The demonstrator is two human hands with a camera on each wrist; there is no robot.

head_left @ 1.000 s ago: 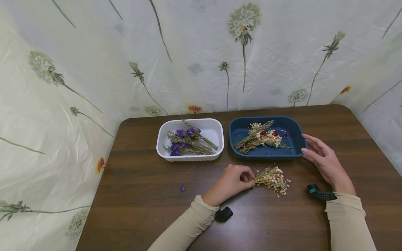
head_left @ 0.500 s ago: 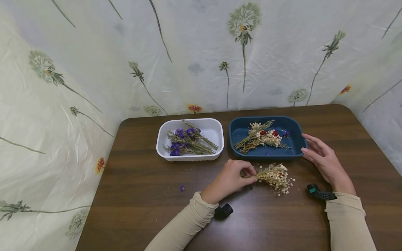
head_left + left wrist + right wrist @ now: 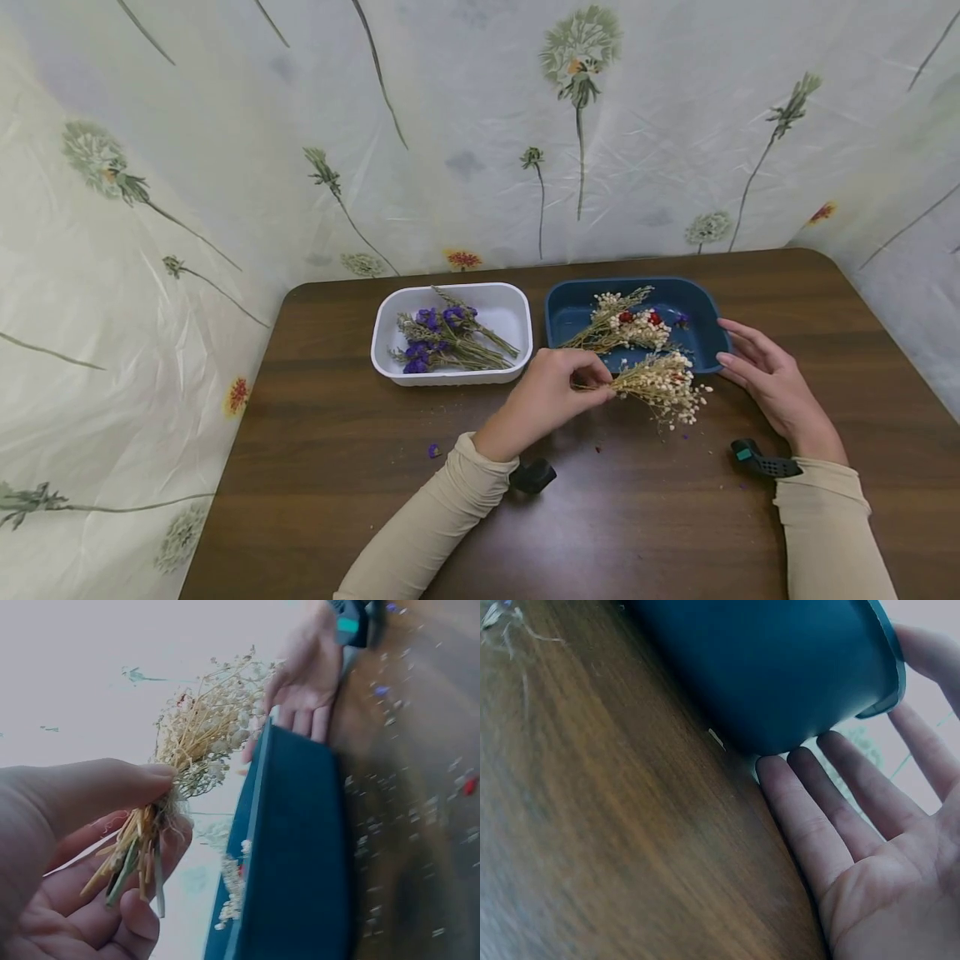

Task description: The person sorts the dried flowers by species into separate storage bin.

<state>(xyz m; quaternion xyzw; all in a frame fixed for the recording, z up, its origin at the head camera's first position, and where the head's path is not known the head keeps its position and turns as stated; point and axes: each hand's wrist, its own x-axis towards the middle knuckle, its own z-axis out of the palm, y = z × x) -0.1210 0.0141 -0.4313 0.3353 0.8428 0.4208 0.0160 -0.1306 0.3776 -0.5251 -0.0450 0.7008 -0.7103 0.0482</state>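
Pinching a dried white sprig (image 3: 660,385) by the stems, left hand (image 3: 546,400).
Lifted just over the blue tray (image 3: 708,348) front rim; right hand (image 3: 772,385) fingers (image 3: 810,825) relaxed, touching its side.

Blue tray's (image 3: 711,337) front rim behind bouquet (image 3: 660,385)

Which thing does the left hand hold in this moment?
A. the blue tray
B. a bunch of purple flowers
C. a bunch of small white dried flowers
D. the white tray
C: the left hand pinches the stems of the bunch of small white dried flowers, lifted near the blue tray; the left wrist view shows the same.
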